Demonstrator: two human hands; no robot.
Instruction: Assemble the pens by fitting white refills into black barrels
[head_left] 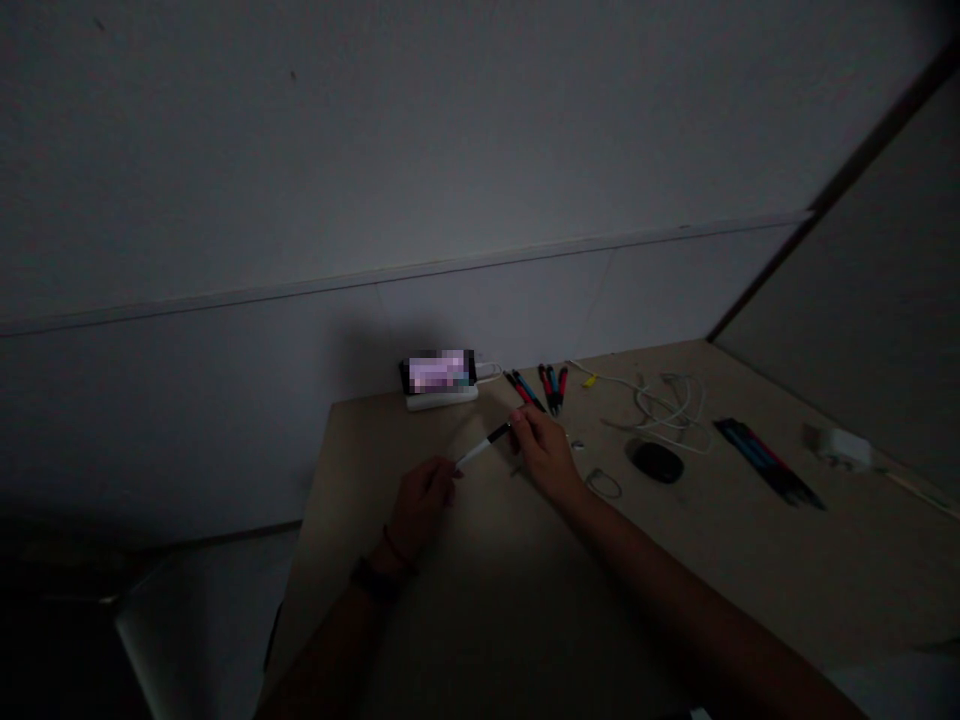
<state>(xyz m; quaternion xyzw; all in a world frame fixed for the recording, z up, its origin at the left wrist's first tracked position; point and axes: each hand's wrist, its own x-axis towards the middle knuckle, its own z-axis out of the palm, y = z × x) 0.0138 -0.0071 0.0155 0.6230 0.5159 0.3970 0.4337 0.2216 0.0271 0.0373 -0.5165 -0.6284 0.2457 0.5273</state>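
i hold a slim pen [484,446] between my two hands, just above the pale table [465,600], a little in front of the middle of its far edge. its barrel is white toward my left hand [424,500] and turns black toward my right hand [544,452], and it lies slanted, the black end higher and farther from me. my left hand is curled, fingertips pinched on the white end; my right hand grips the black end with thumb and fingers closed round it. the light is dim, so i cannot make out finer detail on the pen. a dark wristband [397,550] sits on my left wrist

the only thing here that holds another is a white base [441,399] at the far edge by the wall [450,150], with a phone [439,371] lying sideways on it, screen lit. just beyond my right hand lie a few red and blue pens [551,388], loose on the table. farther right, a white cable [664,405] sprawls in loops, a black oval thing [656,462] sits near it, a small wire loop [604,485] lies beside my right wrist, and a row of dark pens [765,462] lies near a white plug [844,447]
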